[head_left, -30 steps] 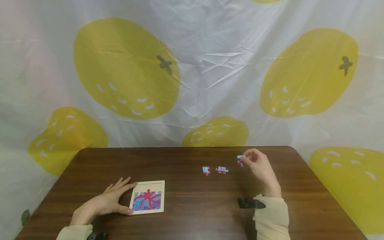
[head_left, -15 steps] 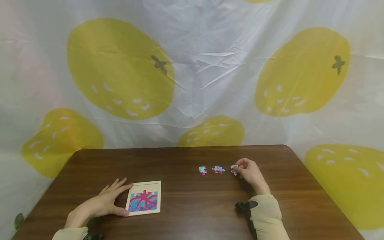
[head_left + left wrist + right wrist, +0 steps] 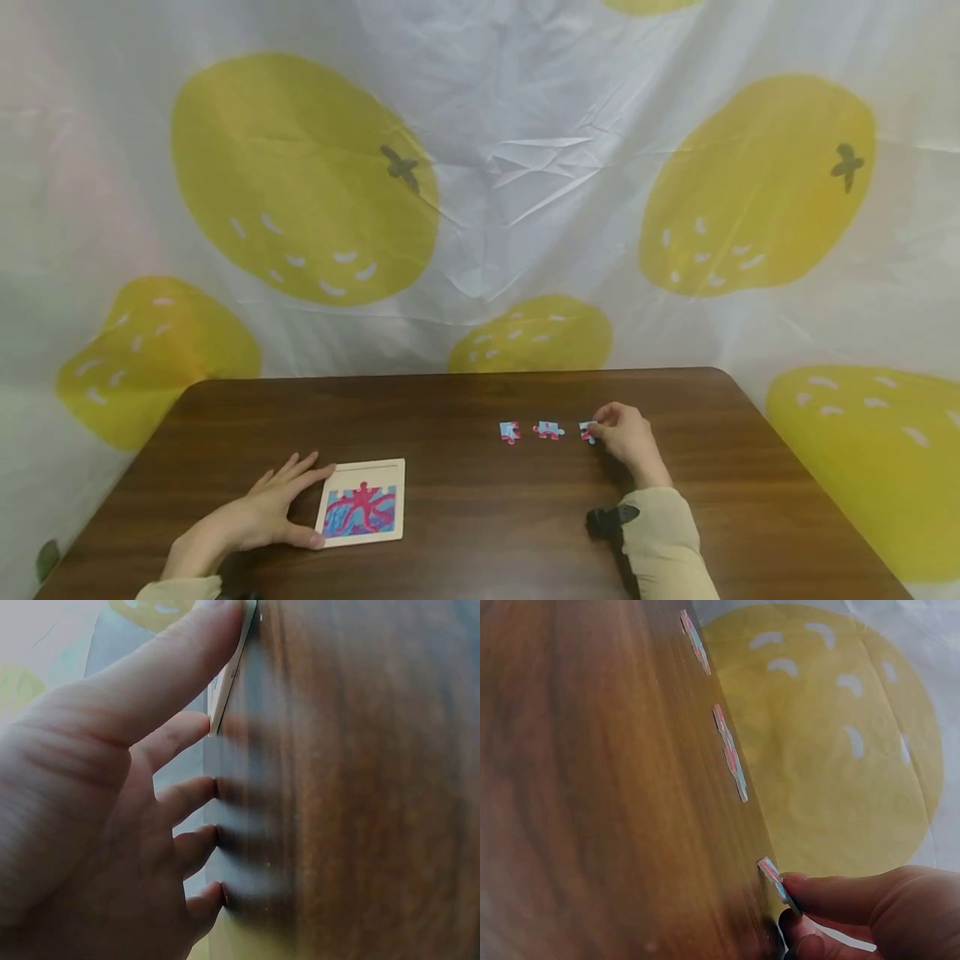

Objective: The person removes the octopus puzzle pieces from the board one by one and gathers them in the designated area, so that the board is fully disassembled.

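Observation:
A cream puzzle tray [image 3: 401,500] lies on the left part of the table. Its lower part is filled with a pink octopus picture on blue. My left hand [image 3: 258,517] is spread beside it; the thumb touches its near left corner and the index finger its far left corner. At the right, my right hand [image 3: 628,437] pinches a blue and pink puzzle piece [image 3: 774,877] between thumb and fingers, low at the tabletop. Two similar pieces lie to its left: a middle puzzle piece [image 3: 549,430] and a left puzzle piece [image 3: 509,431].
The brown wooden table [image 3: 465,492] has its far edge just behind the pieces. A white curtain [image 3: 517,208] with yellow fruit shapes hangs behind it. A black strap [image 3: 609,522] is at the right cuff.
My right hand has brought its puzzle piece down and toward me, level with the other two pieces. The left hand stays at the tray. The head view has shifted slightly.

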`<state>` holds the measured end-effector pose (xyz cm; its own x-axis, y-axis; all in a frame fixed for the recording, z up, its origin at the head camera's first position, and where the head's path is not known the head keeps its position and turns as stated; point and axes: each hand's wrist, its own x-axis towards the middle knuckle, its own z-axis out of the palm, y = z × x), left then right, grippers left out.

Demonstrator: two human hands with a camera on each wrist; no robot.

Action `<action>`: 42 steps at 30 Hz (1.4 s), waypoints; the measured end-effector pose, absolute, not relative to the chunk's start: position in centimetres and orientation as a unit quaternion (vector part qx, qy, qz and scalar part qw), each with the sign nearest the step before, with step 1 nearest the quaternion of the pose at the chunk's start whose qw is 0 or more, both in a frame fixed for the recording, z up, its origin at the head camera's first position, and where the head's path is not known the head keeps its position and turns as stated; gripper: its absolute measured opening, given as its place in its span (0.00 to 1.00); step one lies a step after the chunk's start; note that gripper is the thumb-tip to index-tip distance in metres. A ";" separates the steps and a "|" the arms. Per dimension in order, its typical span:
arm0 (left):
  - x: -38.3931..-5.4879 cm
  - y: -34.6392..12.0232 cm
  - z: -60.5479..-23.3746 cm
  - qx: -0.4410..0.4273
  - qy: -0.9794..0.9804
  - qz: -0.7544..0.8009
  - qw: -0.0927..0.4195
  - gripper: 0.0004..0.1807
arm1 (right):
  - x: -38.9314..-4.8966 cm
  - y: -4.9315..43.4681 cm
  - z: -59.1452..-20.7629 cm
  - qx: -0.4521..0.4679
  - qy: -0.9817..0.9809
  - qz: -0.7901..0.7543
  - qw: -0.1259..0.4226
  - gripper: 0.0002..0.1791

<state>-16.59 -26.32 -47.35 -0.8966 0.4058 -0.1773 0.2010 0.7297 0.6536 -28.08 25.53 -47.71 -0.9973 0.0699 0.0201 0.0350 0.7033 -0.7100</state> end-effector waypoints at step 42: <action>-16.8 -26.6 -47.9 0.159 0.919 0.324 0.157 0.54 | -25.0 21.8 -42.5 0.059 -0.897 0.438 0.030 0.11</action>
<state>-16.84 -26.63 -47.94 -0.9000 0.3941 -0.1860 0.1903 0.7394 0.6458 -25.00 21.77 -42.45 -0.9912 -0.0804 0.1049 -0.1322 0.6094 -0.7818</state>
